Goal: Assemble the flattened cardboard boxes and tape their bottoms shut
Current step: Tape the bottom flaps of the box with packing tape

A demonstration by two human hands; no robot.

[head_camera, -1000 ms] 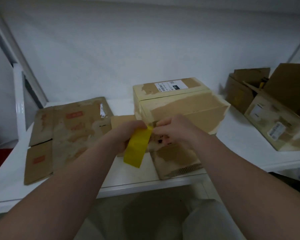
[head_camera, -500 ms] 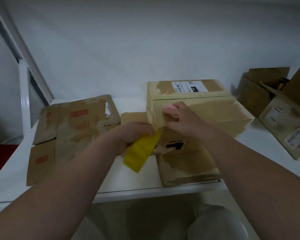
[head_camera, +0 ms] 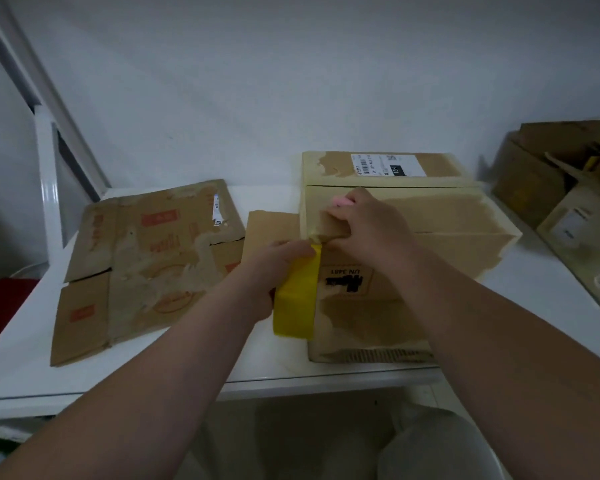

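An assembled cardboard box (head_camera: 444,230) stands upside down on the white table (head_camera: 194,368), its bottom flaps folded shut on top. My left hand (head_camera: 274,268) holds a roll of yellow tape (head_camera: 297,299) against the box's near left corner. My right hand (head_camera: 364,223) lies over that corner's top edge, fingers pressing the tape's end onto the flap. A flattened cardboard box (head_camera: 142,265) lies to the left on the table.
More brown boxes (head_camera: 568,202) sit at the table's far right, one with open flaps. A white frame (head_camera: 49,188) rises at the left, and the wall is close behind. The table's front edge runs just under my forearms.
My right hand has shifted up from the box's front face onto the top corner. The tape roll in my left hand has dropped lower, hanging along the front face.
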